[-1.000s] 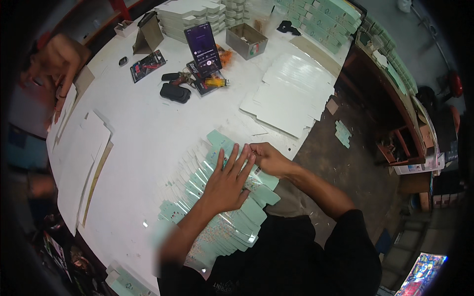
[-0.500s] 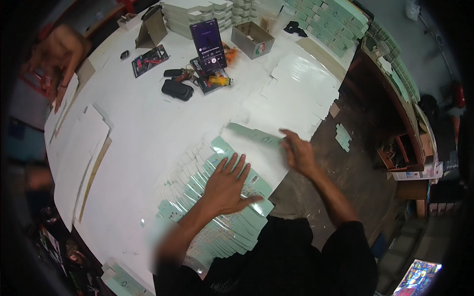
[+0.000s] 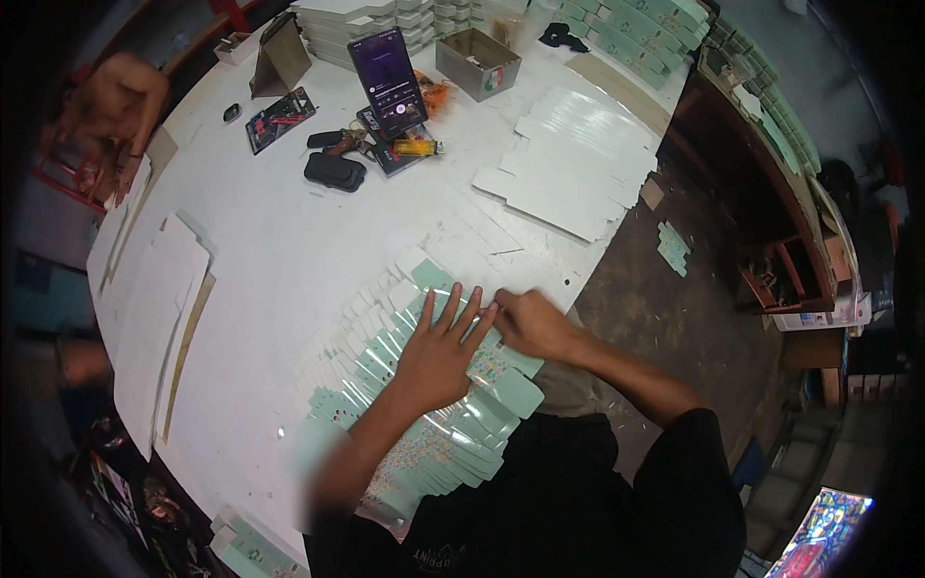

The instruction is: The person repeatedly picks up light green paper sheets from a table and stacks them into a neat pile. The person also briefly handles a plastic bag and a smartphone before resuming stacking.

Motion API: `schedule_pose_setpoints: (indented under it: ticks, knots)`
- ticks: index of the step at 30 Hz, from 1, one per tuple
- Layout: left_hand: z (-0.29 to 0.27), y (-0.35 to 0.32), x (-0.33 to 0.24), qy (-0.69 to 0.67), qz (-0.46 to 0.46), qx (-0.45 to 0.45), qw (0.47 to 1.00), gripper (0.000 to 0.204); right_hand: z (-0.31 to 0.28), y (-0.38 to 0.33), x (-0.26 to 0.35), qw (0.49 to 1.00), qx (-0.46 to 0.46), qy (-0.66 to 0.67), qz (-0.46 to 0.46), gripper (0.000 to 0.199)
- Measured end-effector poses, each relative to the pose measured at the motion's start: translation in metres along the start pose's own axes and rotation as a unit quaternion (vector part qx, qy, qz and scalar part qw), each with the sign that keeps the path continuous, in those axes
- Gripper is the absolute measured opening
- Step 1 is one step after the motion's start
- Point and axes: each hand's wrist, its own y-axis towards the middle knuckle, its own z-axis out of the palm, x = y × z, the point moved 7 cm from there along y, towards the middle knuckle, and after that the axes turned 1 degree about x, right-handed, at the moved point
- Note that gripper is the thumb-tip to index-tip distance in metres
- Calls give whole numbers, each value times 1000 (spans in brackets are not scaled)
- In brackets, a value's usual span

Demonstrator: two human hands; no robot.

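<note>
A fanned stack of pale green printed carton blanks (image 3: 438, 438), flat and glossy, lies on the table in front of me. My left hand (image 3: 436, 361) rests flat on top of it, fingers spread. At the stack's right edge, beside the left fingertips, my right hand (image 3: 532, 323) has its fingers closed on the edge of a blank; its fingertips are partly hidden. Farther off to the right lies a pile of blanks with white sides up (image 3: 578, 169).
A phone (image 3: 388, 82) stands propped up behind a black case (image 3: 334, 172), keys and a yellow lighter (image 3: 418, 147). Near them is an open metal box (image 3: 479, 65). White sheets (image 3: 159, 308) lie along the left edge. Another person (image 3: 125, 116) sits at the far left.
The blank my right hand held over the white pile has left that hand. My right hand has moved back left to the fanned stack. The left hand stays on it.
</note>
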Motion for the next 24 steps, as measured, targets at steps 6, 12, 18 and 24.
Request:
schedule_pose_setpoints:
  ticks: [6, 12, 18, 24]
  knots:
    - [-11, -2, -2, -82, -2, -24, 996, 105, -111, -8, -61, 898, -381, -179, -130, 45]
    - [12, 4, 4, -52, -44, -25, 997, 68, -71, -9, -9, 909, -303, -218, -185, 37]
    - [-27, 2, -14, -13, -33, -132, 991, 82, -21, -5, 11, 938, -134, 193, -254, 22]
    - [-6, -1, -6, -55, -7, -10, 998, 81, -62, 2, -36, 981, -167, -99, -31, 40]
